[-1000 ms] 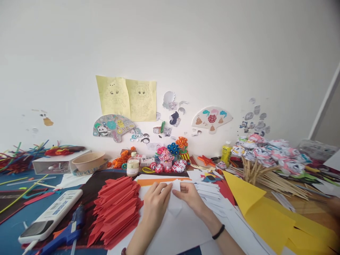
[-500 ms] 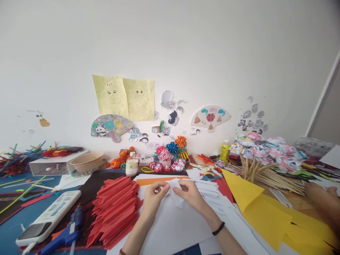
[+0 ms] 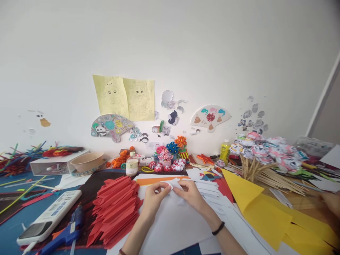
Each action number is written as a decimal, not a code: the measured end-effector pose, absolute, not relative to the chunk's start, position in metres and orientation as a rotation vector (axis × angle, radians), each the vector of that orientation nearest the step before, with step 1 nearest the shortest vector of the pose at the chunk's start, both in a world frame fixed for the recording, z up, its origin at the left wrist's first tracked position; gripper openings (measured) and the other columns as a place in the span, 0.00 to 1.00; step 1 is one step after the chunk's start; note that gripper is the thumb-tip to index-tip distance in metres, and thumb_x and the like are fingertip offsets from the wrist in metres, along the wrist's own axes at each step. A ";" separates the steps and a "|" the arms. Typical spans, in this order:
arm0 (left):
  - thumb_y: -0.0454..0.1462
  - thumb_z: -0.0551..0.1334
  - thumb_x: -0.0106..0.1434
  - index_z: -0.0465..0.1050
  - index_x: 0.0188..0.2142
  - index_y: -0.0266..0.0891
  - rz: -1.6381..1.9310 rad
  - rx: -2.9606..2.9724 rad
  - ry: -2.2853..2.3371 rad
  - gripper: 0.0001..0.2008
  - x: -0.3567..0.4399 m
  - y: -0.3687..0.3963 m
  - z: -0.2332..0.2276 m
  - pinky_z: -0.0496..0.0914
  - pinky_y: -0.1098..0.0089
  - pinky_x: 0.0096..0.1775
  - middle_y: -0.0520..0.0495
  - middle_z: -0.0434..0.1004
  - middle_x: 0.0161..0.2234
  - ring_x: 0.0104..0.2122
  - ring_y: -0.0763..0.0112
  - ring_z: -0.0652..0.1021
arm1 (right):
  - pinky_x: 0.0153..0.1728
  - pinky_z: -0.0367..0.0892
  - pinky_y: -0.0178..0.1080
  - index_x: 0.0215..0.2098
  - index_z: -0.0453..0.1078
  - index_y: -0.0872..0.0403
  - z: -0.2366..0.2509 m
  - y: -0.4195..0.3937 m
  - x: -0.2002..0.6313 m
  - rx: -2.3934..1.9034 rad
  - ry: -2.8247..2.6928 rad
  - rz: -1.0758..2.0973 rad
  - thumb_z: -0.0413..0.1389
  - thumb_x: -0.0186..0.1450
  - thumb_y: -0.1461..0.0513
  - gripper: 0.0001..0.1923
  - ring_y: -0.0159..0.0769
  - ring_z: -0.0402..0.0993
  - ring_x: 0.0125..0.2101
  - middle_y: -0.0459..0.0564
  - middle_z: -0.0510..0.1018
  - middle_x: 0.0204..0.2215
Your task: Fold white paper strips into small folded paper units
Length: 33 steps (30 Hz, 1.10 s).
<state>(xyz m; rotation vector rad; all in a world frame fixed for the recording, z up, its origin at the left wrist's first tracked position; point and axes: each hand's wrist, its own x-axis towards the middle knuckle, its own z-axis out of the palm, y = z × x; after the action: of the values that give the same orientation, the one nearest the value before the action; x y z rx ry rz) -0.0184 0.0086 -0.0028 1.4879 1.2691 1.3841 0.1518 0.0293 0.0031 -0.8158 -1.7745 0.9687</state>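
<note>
Between my two hands is a small folded piece of white paper (image 3: 175,184), held over a stack of white sheets (image 3: 176,226). My left hand (image 3: 156,194) pinches its left side with thumb and forefinger. My right hand (image 3: 189,193) grips the right side, thumb pressed on the paper, and a dark band circles that wrist. Left of my hands lies a heap of folded red paper strips (image 3: 117,209). Folded white strips (image 3: 208,191) spread out to the right, and an orange sheet (image 3: 148,181) shows just behind my left hand.
Yellow sheets (image 3: 268,216) cover the right front. Behind them stand paper flowers on sticks (image 3: 265,152). A co-worker's blurred hand (image 3: 332,202) is at the right edge. A blue glue gun (image 3: 63,235) and a white power strip (image 3: 50,217) lie left; a small bottle (image 3: 131,164) stands behind.
My fingers have shifted slightly on the white paper, and its lower flap hangs less far down. The co-worker's hand at the right has drawn back toward the edge.
</note>
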 end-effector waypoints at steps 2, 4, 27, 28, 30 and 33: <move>0.50 0.66 0.50 0.78 0.29 0.36 1.388 1.491 1.273 0.19 -0.018 0.008 -0.002 0.58 0.74 0.27 0.50 0.71 0.23 0.24 0.73 0.65 | 0.23 0.51 0.32 0.20 0.67 0.56 0.002 0.030 0.152 -0.826 -1.777 0.954 0.58 0.59 0.50 0.19 0.30 0.56 0.22 0.42 0.62 0.18; 0.50 0.66 0.50 0.78 0.29 0.35 1.398 1.491 1.274 0.18 -0.018 0.008 -0.002 0.57 0.74 0.27 0.50 0.71 0.23 0.24 0.73 0.65 | 0.21 0.48 0.32 0.17 0.64 0.56 0.001 0.031 0.153 -0.841 -1.775 0.959 0.58 0.58 0.49 0.22 0.28 0.52 0.21 0.41 0.58 0.17; 0.48 0.67 0.49 0.76 0.26 0.35 1.380 1.517 1.212 0.16 -0.021 0.011 -0.002 0.58 0.74 0.27 0.50 0.74 0.24 0.24 0.73 0.67 | 0.21 0.54 0.32 0.20 0.70 0.58 -0.007 0.030 0.153 -0.853 -1.658 1.179 0.61 0.52 0.45 0.23 0.30 0.59 0.22 0.44 0.65 0.17; 0.48 0.67 0.50 0.76 0.27 0.35 1.375 1.517 1.199 0.16 -0.022 0.011 -0.002 0.59 0.74 0.28 0.49 0.74 0.25 0.25 0.72 0.68 | 0.21 0.54 0.32 0.21 0.70 0.58 -0.007 0.030 0.153 -0.850 -1.661 1.180 0.61 0.52 0.46 0.23 0.30 0.59 0.22 0.44 0.65 0.18; 0.48 0.65 0.52 0.77 0.29 0.36 1.374 1.503 1.172 0.16 -0.024 0.011 -0.002 0.61 0.73 0.31 0.48 0.76 0.29 0.28 0.70 0.70 | 0.22 0.54 0.33 0.22 0.71 0.58 -0.007 0.029 0.153 -0.847 -1.665 1.176 0.61 0.53 0.46 0.22 0.30 0.60 0.22 0.44 0.66 0.18; 0.48 0.65 0.53 0.78 0.32 0.35 1.350 1.476 1.151 0.17 -0.027 0.011 -0.001 0.63 0.72 0.33 0.46 0.78 0.31 0.30 0.68 0.71 | 0.22 0.54 0.33 0.23 0.71 0.58 -0.007 0.029 0.153 -0.847 -1.670 1.167 0.61 0.53 0.47 0.21 0.31 0.60 0.23 0.45 0.66 0.19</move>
<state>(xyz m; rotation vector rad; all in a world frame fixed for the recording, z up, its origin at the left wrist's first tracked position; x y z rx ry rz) -0.0268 0.0108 -0.0015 1.4758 1.1507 1.3495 0.1530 0.0288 -0.0065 -0.8469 -1.6700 1.1665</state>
